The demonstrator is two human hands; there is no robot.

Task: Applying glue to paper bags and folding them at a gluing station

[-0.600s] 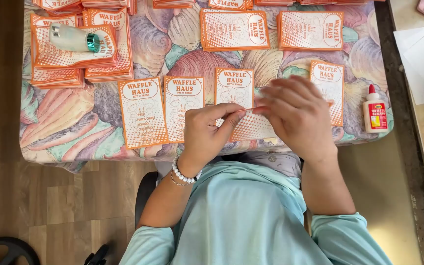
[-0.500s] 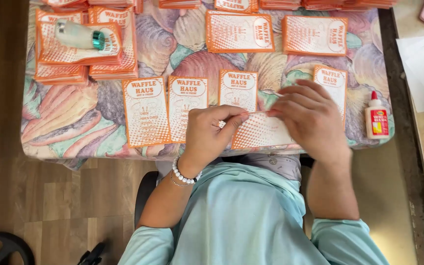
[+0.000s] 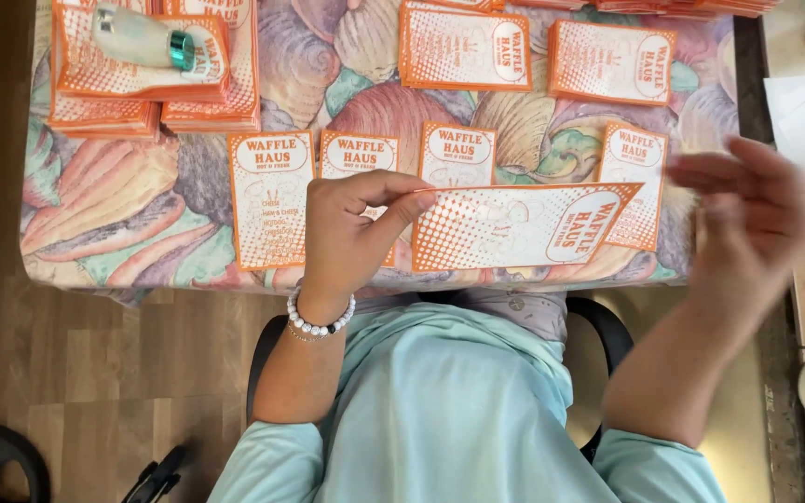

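The left hand [image 3: 347, 233] pinches one orange-and-white printed card [image 3: 514, 226] at its left edge, thumb and fingers clamped, holding it flat above the table's [image 3: 142, 224] near edge. The right hand [image 3: 743, 219], blurred, hovers beside the card's right end with fingers spread. Four upright cards [image 3: 270, 198] lie behind; two sideways stacks [image 3: 463, 47] sit farther back.

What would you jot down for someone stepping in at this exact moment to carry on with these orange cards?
Left hand: pinching one end of an orange-and-white card, held flat above the table edge.
Right hand: open, blurred, off the card, at its right.
On the shell-patterned tablecloth: a row of cards upright in front, stacks further back, one under a small bottle.
The held card is not yet laid down.
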